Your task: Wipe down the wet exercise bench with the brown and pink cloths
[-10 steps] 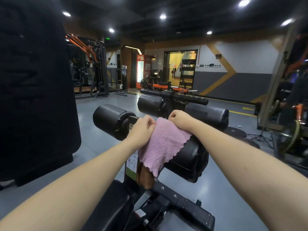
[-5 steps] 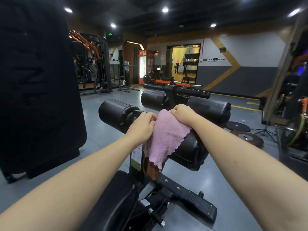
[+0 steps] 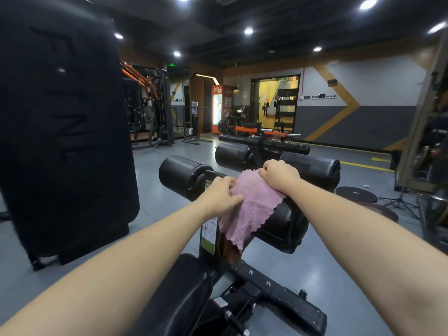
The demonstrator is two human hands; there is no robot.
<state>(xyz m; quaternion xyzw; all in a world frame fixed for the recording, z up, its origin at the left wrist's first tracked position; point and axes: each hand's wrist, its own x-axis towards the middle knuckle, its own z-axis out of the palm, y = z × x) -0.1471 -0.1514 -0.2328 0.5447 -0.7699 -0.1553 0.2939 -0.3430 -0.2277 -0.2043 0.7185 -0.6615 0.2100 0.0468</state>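
Observation:
A pink cloth point(image 3: 252, 209) lies draped over the right black foam roller point(image 3: 288, 229) of the exercise bench. My left hand point(image 3: 221, 194) pinches the cloth's left edge near the bench's upright post. My right hand point(image 3: 278, 175) grips the cloth's top edge and presses it on the roller. Under the pink cloth's lower tip hangs a brown cloth point(image 3: 230, 251), mostly hidden. The bench's black seat pad point(image 3: 179, 299) fills the bottom centre. A left roller point(image 3: 181, 175) sticks out beyond my left hand.
A tall black padded backrest point(image 3: 65, 141) stands close at the left. A second pair of rollers with a bar point(image 3: 266, 146) sits just beyond. Weight plates point(image 3: 356, 194) and a tripod stand point(image 3: 400, 202) lie on the grey floor at the right. Machines line the far wall.
The view has drifted down and closer to the rollers. Both hands stay on the pink cloth; my left fingers have spread flatter over its left edge.

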